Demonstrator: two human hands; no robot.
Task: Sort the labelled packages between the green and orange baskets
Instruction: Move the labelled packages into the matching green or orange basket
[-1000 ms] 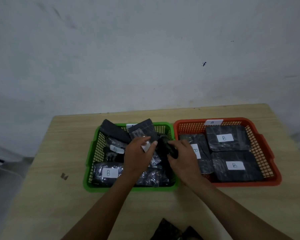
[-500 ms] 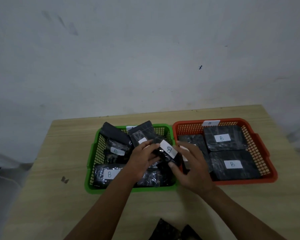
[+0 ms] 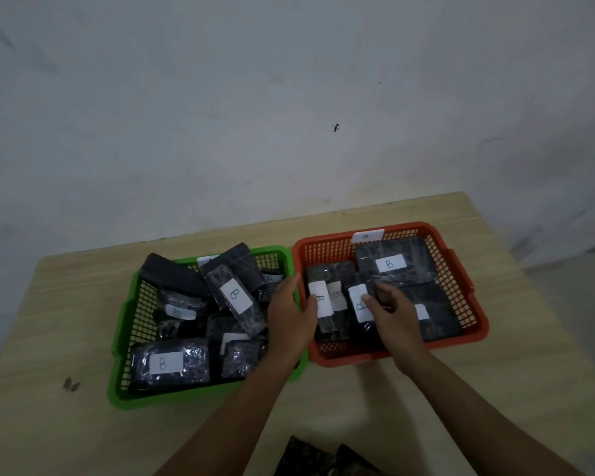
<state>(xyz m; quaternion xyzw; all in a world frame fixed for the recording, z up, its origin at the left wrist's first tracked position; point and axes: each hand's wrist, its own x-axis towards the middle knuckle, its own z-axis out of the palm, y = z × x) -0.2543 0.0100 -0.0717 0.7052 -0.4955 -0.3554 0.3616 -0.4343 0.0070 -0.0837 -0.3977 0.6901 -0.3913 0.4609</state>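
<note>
The green basket [image 3: 119,341] on the left holds several black wrapped packages, among them a flat one labelled B [image 3: 172,364] at the front and a tilted one labelled B [image 3: 236,297]. In the orange basket [image 3: 354,353] on the right lie B-labelled packages, one at the back [image 3: 392,264]. My left hand [image 3: 289,314] reaches over the wall between the baskets, fingers apart, thumb touching a narrow labelled package [image 3: 322,304]. Beside it, my right hand [image 3: 395,310] grips a black labelled package [image 3: 359,304] low inside the orange basket.
A white tag marked B [image 3: 367,236] sits on the orange basket's back rim. Dark patterned packages [image 3: 310,458] lie at the table's near edge. There is a small dark scrap [image 3: 71,384] on the wooden table [image 3: 66,304], and a wall stands close behind.
Both hands moved right, from over the green basket into the orange basket, bringing labelled packages with them. The camera view shifted slightly.
</note>
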